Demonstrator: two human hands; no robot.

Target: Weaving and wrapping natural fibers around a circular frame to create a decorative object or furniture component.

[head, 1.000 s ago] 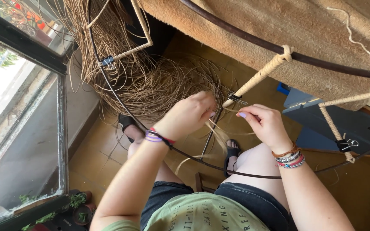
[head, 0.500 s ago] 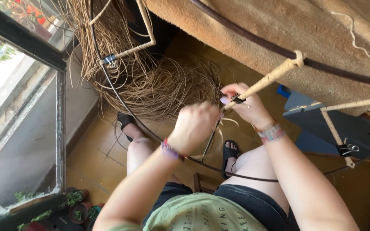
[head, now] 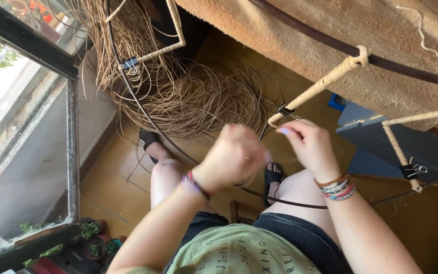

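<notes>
**Hands at the wrapped rod**

The right hand [head: 307, 144] pinches the lower end of the cane-wrapped rod [head: 320, 86], just beside a black binder clip [head: 284, 110]. The left hand [head: 234, 155], blurred, is curled in a fist; what it holds cannot be told. A loose cane pile [head: 198, 96] lies on the floor beyond
</notes>
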